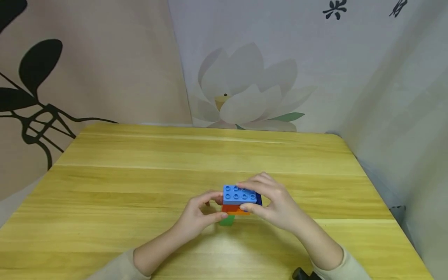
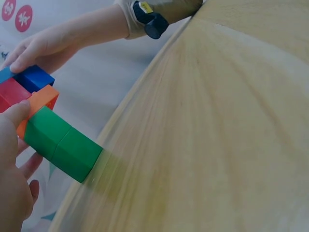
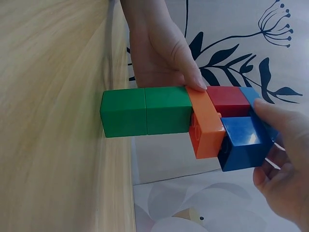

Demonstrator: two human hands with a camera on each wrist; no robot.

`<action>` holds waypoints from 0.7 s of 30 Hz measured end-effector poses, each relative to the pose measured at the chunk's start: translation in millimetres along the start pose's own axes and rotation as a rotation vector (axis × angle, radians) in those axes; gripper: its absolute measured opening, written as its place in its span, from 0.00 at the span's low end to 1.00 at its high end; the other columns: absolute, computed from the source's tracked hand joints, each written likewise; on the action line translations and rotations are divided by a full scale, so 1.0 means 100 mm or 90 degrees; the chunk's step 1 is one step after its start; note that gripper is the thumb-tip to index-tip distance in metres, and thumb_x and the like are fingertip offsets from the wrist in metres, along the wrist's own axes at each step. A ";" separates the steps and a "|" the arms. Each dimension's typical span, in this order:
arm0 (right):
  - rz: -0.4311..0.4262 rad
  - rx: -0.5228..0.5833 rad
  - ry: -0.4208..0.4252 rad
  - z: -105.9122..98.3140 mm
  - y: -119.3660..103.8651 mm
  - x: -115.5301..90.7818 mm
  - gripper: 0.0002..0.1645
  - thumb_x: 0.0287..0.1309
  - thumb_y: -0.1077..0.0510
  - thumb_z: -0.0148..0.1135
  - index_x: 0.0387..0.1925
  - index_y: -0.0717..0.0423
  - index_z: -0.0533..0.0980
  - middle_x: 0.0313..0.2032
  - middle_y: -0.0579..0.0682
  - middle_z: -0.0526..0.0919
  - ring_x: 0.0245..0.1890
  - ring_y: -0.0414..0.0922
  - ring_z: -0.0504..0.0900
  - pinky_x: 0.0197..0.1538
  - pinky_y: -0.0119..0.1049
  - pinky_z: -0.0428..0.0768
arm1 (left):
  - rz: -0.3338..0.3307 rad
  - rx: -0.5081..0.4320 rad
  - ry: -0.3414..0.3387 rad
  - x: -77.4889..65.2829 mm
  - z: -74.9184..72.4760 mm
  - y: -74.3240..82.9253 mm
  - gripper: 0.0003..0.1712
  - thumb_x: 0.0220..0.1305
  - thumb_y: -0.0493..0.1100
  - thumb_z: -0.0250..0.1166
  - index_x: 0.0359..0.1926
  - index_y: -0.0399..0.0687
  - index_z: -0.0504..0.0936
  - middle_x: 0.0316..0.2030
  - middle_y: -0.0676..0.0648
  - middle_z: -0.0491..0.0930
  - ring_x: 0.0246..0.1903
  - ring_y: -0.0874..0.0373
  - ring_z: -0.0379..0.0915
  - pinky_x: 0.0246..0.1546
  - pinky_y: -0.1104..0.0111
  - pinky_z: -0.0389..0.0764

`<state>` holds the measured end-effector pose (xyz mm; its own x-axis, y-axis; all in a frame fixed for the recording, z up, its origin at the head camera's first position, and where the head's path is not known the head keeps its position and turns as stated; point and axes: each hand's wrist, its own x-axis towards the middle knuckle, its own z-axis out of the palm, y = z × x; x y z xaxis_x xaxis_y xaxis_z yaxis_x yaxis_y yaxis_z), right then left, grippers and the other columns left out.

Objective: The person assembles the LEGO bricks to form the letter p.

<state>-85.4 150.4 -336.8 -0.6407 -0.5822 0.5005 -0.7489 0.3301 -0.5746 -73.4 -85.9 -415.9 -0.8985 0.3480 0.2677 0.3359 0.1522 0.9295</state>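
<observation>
A small tower of toy building blocks stands on the table between the two hands. Two green blocks (image 3: 123, 113) form its base, and an orange block (image 3: 205, 125) lies across them, overhanging to one side. Above it sit a red block (image 3: 229, 101) and a dark blue block (image 3: 245, 145), side by side. A light blue studded brick (image 1: 234, 196) spans the top. My left hand (image 1: 196, 214) pinches the tower around the orange and red layers. With thumb and fingers, my right hand (image 1: 276, 198) grips the light blue brick; whether that brick is fully seated cannot be told.
The wooden table (image 1: 140, 163) runs back to a wall hanging with a printed lotus (image 1: 245, 89). A black device (image 2: 155, 25) is strapped at the right wrist, over the sleeve.
</observation>
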 end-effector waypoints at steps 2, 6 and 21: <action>-0.002 -0.002 -0.001 0.00 0.00 0.01 0.26 0.53 0.50 0.71 0.52 0.56 0.79 0.47 0.44 0.81 0.48 0.41 0.74 0.45 0.36 0.78 | -0.002 0.000 0.000 0.00 -0.01 0.00 0.23 0.53 0.43 0.73 0.52 0.54 0.81 0.40 0.57 0.81 0.43 0.56 0.73 0.45 0.57 0.70; -0.011 -0.005 -0.005 0.00 0.00 0.00 0.26 0.55 0.48 0.68 0.53 0.56 0.79 0.49 0.45 0.81 0.49 0.42 0.74 0.46 0.36 0.78 | -0.005 -0.003 -0.004 0.00 -0.01 0.01 0.23 0.53 0.44 0.73 0.52 0.56 0.81 0.40 0.58 0.81 0.44 0.56 0.73 0.45 0.58 0.70; -0.020 0.058 -0.020 -0.06 0.11 -0.13 0.35 0.51 0.61 0.71 0.63 0.53 0.71 0.54 0.53 0.77 0.54 0.49 0.75 0.53 0.42 0.77 | -0.008 -0.007 -0.006 -0.01 -0.03 0.03 0.24 0.53 0.42 0.73 0.53 0.53 0.81 0.41 0.58 0.81 0.44 0.56 0.73 0.45 0.54 0.72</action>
<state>-86.5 166.4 -345.8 -0.6100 -0.6152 0.4993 -0.7493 0.2431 -0.6160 -72.8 -88.4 -412.8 -0.8999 0.3546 0.2537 0.3217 0.1471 0.9354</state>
